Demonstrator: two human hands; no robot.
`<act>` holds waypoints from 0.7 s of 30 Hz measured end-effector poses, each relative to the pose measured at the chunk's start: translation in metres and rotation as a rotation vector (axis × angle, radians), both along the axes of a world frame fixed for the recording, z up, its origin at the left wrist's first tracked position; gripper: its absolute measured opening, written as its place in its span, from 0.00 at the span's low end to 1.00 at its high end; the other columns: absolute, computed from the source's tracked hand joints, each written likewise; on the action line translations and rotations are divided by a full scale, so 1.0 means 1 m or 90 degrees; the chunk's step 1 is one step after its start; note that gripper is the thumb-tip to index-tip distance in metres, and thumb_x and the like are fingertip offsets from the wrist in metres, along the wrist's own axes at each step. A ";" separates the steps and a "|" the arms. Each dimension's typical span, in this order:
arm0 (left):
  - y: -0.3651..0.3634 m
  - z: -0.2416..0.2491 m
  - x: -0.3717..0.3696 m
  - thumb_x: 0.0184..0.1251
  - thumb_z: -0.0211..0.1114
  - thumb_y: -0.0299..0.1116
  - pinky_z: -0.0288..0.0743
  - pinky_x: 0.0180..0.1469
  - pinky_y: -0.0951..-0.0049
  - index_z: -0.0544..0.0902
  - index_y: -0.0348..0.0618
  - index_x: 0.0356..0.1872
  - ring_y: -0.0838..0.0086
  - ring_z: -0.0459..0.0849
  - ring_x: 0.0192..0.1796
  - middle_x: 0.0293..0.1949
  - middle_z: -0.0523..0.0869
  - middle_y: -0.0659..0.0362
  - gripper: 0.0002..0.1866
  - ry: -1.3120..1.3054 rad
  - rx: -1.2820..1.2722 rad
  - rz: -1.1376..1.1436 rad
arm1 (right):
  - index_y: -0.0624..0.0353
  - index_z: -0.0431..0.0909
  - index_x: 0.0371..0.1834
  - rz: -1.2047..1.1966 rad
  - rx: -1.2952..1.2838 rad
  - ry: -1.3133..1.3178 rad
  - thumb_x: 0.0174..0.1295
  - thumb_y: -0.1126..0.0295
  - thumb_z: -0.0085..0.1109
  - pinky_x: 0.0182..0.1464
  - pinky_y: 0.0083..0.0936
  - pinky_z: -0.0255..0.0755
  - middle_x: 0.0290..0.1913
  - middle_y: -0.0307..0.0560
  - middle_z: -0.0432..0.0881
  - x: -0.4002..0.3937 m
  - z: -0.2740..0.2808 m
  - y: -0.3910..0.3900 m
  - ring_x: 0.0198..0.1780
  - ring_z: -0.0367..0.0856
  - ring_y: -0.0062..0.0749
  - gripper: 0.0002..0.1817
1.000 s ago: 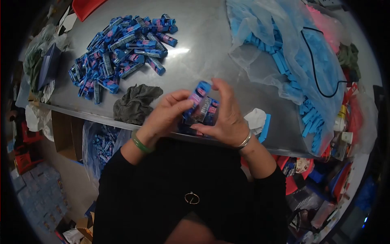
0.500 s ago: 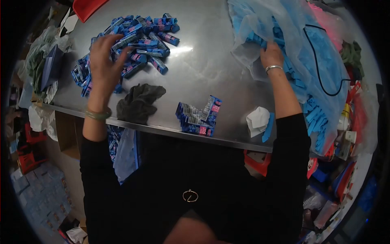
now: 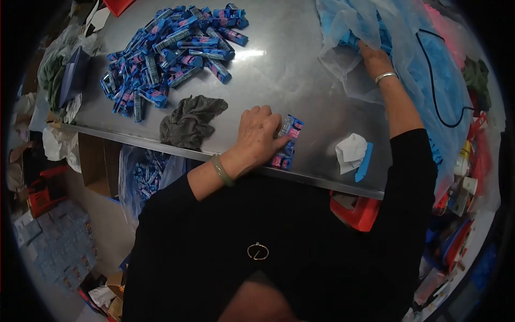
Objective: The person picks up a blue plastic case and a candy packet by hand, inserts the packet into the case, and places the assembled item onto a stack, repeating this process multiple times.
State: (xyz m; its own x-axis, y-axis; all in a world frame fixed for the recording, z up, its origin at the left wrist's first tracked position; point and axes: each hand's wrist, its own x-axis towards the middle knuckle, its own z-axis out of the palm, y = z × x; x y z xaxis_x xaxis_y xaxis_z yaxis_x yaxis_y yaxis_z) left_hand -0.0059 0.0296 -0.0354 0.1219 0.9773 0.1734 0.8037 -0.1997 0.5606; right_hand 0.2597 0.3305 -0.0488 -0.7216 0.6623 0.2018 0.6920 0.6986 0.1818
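Note:
My left hand rests over a small stack of flat blue-and-pink printed cartons near the table's front edge. Its fingers are curled onto the stack and the thumb lies across it; the fingertips are partly hidden. At the right, my right hand reaches into the mouth of a clear plastic bag holding light-blue pieces. Those fingers are pressed together among the pieces, and what they grip cannot be made out. A large heap of small blue-and-pink printed boxes lies at the left back.
A dark grey cloth lies on the metal table near its front edge. Crumpled white paper sits beside a light-blue strip. Below the edge, a plastic bag holds many blue pieces. A red container stands under the table.
My left hand has left the heap of boxes and come right and nearer to me, onto the flat cartons. The right hand stays at the bag. The whole view has shifted slightly.

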 end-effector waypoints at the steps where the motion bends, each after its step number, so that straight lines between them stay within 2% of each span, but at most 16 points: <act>1: 0.000 -0.001 0.001 0.48 0.74 0.37 0.63 0.41 0.63 0.77 0.45 0.26 0.63 0.74 0.38 0.30 0.76 0.58 0.13 -0.033 -0.034 0.010 | 0.52 0.71 0.55 -0.001 0.001 0.001 0.58 0.79 0.48 0.46 0.48 0.76 0.45 0.57 0.82 0.000 0.000 0.000 0.44 0.81 0.58 0.20; 3: 0.001 -0.003 0.004 0.49 0.72 0.35 0.63 0.42 0.63 0.78 0.45 0.25 0.63 0.74 0.39 0.30 0.76 0.58 0.11 -0.063 -0.053 0.020 | 0.54 0.71 0.52 -0.005 0.023 -0.095 0.59 0.78 0.49 0.45 0.45 0.76 0.42 0.58 0.82 -0.001 0.001 0.001 0.41 0.81 0.57 0.17; 6: 0.001 -0.008 0.006 0.52 0.69 0.30 0.65 0.43 0.64 0.78 0.44 0.27 0.62 0.75 0.39 0.30 0.77 0.57 0.07 -0.129 -0.050 0.024 | 0.56 0.72 0.51 0.047 0.040 -0.139 0.60 0.77 0.49 0.45 0.42 0.77 0.42 0.58 0.81 0.004 0.002 0.008 0.41 0.81 0.55 0.15; 8: 0.002 -0.001 0.005 0.54 0.67 0.28 0.67 0.43 0.65 0.79 0.43 0.28 0.61 0.76 0.38 0.31 0.78 0.56 0.05 -0.160 -0.031 0.017 | 0.56 0.72 0.50 0.020 0.000 -0.167 0.60 0.77 0.50 0.45 0.42 0.76 0.45 0.58 0.80 -0.003 0.012 0.003 0.42 0.81 0.54 0.15; 10: 0.004 0.009 0.004 0.63 0.62 0.24 0.70 0.40 0.77 0.79 0.41 0.34 0.78 0.78 0.36 0.32 0.80 0.62 0.01 -0.387 -0.235 0.064 | 0.57 0.73 0.49 -0.011 -0.040 -0.196 0.59 0.77 0.51 0.46 0.41 0.76 0.47 0.58 0.79 -0.004 0.018 -0.003 0.43 0.81 0.53 0.14; 11: 0.005 0.006 0.003 0.63 0.62 0.24 0.70 0.40 0.77 0.79 0.41 0.34 0.78 0.78 0.36 0.32 0.80 0.62 0.01 -0.387 -0.236 0.063 | 0.58 0.73 0.49 0.041 -0.038 -0.125 0.58 0.77 0.54 0.45 0.40 0.76 0.47 0.58 0.79 -0.002 0.021 -0.004 0.42 0.81 0.52 0.15; 12: 0.006 0.002 0.002 0.64 0.60 0.24 0.71 0.37 0.79 0.77 0.40 0.35 0.80 0.78 0.34 0.32 0.81 0.63 0.02 -0.527 -0.244 0.059 | 0.58 0.73 0.50 0.091 -0.036 -0.054 0.57 0.77 0.56 0.45 0.39 0.75 0.47 0.57 0.78 0.001 0.023 -0.006 0.41 0.81 0.52 0.16; 13: 0.009 -0.001 0.001 0.65 0.58 0.23 0.71 0.34 0.81 0.76 0.40 0.37 0.82 0.78 0.32 0.32 0.82 0.63 0.02 -0.668 -0.250 0.053 | 0.58 0.73 0.50 0.089 -0.036 -0.055 0.57 0.77 0.56 0.45 0.39 0.75 0.47 0.57 0.78 0.001 0.027 -0.015 0.41 0.81 0.52 0.16; 15: 0.013 0.000 -0.008 0.66 0.58 0.23 0.70 0.35 0.83 0.76 0.39 0.38 0.85 0.77 0.33 0.33 0.82 0.65 0.02 -0.705 -0.268 0.053 | 0.58 0.73 0.49 0.037 -0.060 0.263 0.55 0.76 0.59 0.42 0.38 0.77 0.42 0.53 0.79 -0.008 0.034 -0.040 0.39 0.81 0.49 0.17; 16: 0.014 0.001 -0.011 0.68 0.57 0.24 0.70 0.36 0.85 0.76 0.39 0.40 0.89 0.76 0.35 0.33 0.82 0.67 0.03 -0.742 -0.289 0.054 | 0.58 0.73 0.49 0.037 -0.061 0.263 0.55 0.76 0.59 0.42 0.38 0.77 0.42 0.53 0.79 -0.009 0.040 -0.052 0.39 0.81 0.49 0.17; 18: 0.015 0.007 -0.014 0.67 0.59 0.24 0.70 0.36 0.85 0.77 0.39 0.39 0.89 0.76 0.34 0.33 0.82 0.67 0.03 -0.782 -0.336 0.054 | 0.60 0.74 0.53 -0.015 -0.137 0.444 0.58 0.74 0.60 0.40 0.30 0.77 0.41 0.49 0.80 -0.012 0.052 -0.078 0.37 0.82 0.37 0.19; 19: 0.015 0.009 -0.016 0.67 0.61 0.24 0.69 0.36 0.86 0.78 0.39 0.39 0.89 0.76 0.34 0.32 0.82 0.66 0.03 -0.821 -0.383 0.052 | 0.60 0.74 0.53 -0.015 -0.137 0.446 0.58 0.74 0.60 0.40 0.30 0.77 0.41 0.49 0.80 -0.012 0.054 -0.089 0.37 0.82 0.37 0.19; 21: 0.013 0.003 -0.018 0.67 0.62 0.25 0.72 0.37 0.85 0.79 0.39 0.39 0.87 0.78 0.33 0.32 0.83 0.66 0.03 -0.801 -0.389 0.037 | 0.63 0.75 0.54 -0.113 -0.284 0.584 0.61 0.73 0.60 0.41 0.24 0.77 0.42 0.45 0.81 -0.010 0.058 -0.112 0.37 0.82 0.26 0.17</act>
State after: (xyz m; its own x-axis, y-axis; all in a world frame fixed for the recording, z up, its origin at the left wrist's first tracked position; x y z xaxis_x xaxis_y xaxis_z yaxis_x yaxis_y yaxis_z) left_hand -0.0239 0.0426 -0.0325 0.1622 0.9351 -0.3149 -0.2978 0.3507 0.8879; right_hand 0.2493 0.2189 0.0088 -0.2985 0.8940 0.3341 0.5336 0.4466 -0.7182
